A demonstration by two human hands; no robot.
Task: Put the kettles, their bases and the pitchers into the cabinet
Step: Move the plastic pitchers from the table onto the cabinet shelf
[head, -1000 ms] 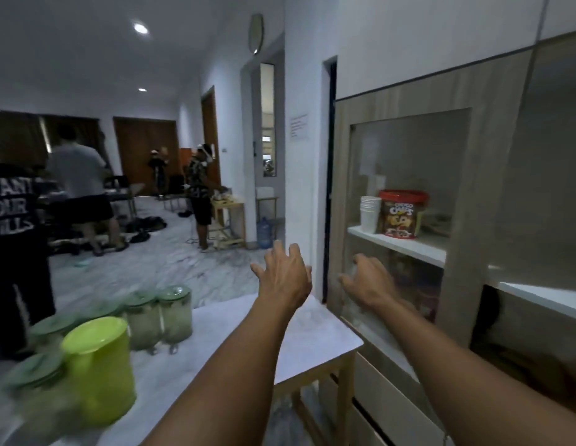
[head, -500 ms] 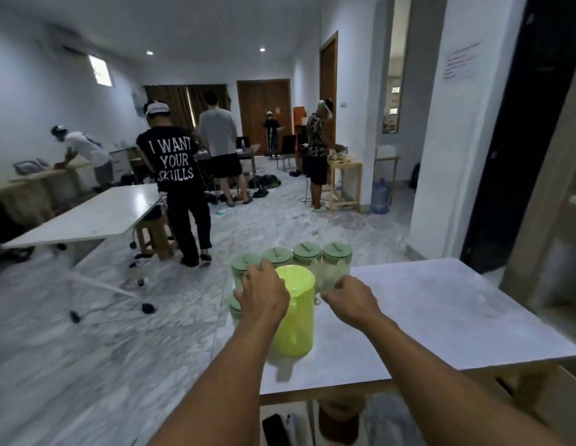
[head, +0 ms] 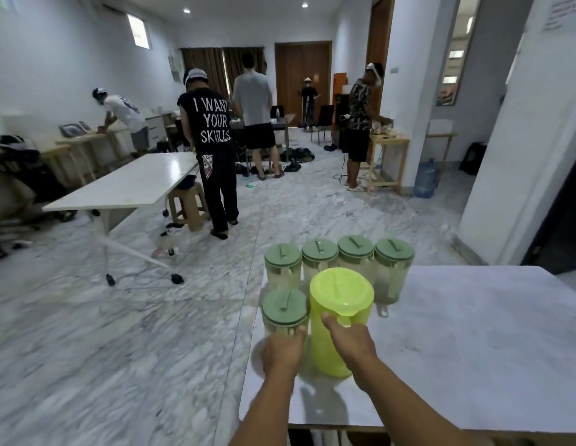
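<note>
A tall lime-green pitcher (head: 336, 317) stands near the left end of a white table (head: 473, 349). My right hand (head: 352, 344) is closed around its handle on the near side. To its left stands a clear pitcher with a dull green lid (head: 284, 305); my left hand (head: 281, 352) wraps its near side low down. Behind them a row of several clear green-lidded pitchers (head: 355, 252) lines the table's far edge. No kettle, base or cabinet is in view.
The table's left edge drops to a marble floor (head: 119, 317). A long white table on wheels (head: 125, 188) stands further left, with a stool beside it. Several people stand across the room. A white pillar (head: 521, 156) and a dark doorway are at right.
My view has swung left from the cabinet to the table. Both hands came down from in front of the cabinet and closed on the two nearest pitchers.
</note>
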